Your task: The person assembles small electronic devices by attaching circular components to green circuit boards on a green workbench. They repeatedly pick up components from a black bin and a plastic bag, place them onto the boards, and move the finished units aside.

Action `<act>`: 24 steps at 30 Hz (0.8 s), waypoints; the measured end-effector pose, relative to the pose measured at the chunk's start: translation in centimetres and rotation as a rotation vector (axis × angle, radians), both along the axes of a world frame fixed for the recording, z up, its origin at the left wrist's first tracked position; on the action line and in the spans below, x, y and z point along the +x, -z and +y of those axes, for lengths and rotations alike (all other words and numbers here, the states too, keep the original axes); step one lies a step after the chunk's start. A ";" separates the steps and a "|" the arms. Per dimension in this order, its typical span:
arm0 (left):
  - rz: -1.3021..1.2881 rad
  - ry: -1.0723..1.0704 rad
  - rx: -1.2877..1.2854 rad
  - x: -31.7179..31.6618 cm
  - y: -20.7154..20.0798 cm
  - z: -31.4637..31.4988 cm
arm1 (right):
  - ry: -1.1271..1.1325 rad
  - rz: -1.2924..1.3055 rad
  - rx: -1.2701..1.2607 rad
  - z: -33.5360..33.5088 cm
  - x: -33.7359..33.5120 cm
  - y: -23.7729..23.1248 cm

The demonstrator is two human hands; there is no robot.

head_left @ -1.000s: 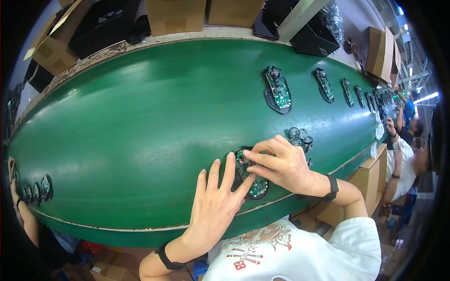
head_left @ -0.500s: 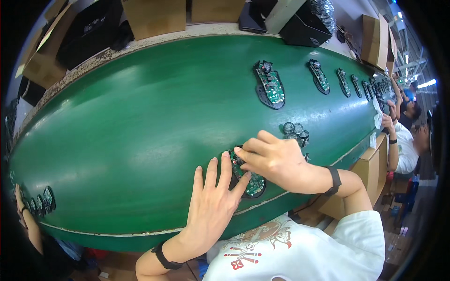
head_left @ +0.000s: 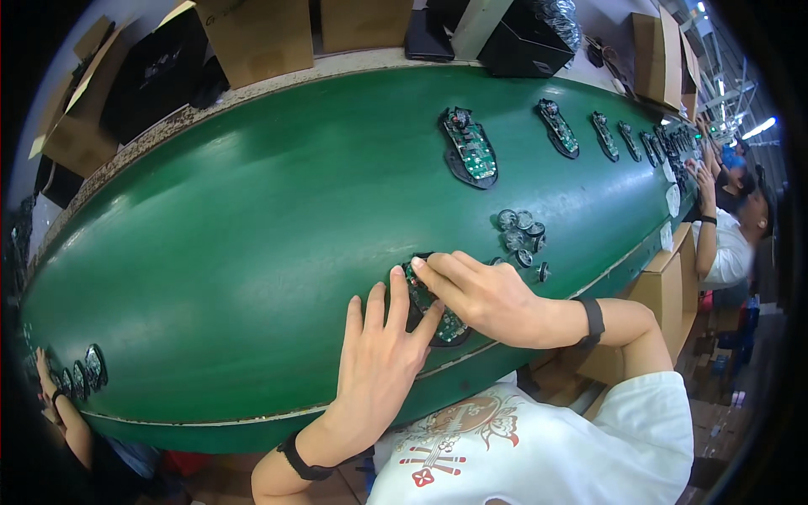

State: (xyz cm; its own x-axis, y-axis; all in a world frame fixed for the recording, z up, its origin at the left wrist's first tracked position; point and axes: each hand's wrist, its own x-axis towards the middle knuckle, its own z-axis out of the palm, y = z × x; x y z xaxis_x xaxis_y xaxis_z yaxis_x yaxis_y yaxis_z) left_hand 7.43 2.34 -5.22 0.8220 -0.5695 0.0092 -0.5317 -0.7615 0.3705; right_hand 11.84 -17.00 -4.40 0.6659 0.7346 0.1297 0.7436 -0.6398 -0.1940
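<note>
My left fingers (head_left: 375, 311) are spread flat, with the thumb bent in so that it touches the near board unit (head_left: 452, 330), a black shell with a green circuit board, which lies on the green counter (head_left: 252, 269). My right fingers (head_left: 446, 278) are bent and pinched together over the far end of this unit; I cannot tell if some small part is between them, because my knuckles hide it. I judge that if the left thumb presses too weakly, the unit could turn under the right fingers; if I push too hard, a component could bend. To the right of the unit, quite near, are loose round parts (head_left: 515, 241), and my right wrist could knock them if it swings outward. Beyond the unit lies a similar board unit (head_left: 473, 156), well apart from my fingers.
</note>
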 end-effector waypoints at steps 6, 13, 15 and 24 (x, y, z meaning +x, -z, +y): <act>0.008 0.007 -0.030 0.3 0.3 0.3 | -0.062 -0.209 0.027 -0.5 -1.1 1.1; -0.025 0.031 -0.050 1.1 0.6 0.4 | 0.048 -0.139 0.081 -0.2 0.0 1.6; -0.011 0.063 -0.060 1.6 0.7 0.6 | 0.056 -0.162 0.036 -0.1 -0.2 1.3; -0.005 0.057 0.028 1.2 1.2 0.8 | 0.204 -0.017 0.196 -3.1 -1.9 0.4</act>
State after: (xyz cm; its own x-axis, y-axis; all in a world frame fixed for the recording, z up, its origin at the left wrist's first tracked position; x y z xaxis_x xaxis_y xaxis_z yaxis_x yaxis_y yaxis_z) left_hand 8.67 3.12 -6.44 0.7881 -0.6155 -0.0035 -0.5762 -0.7399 0.3471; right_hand 9.95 -20.11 -4.84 0.7943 0.5451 0.2683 0.6071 -0.7284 -0.3175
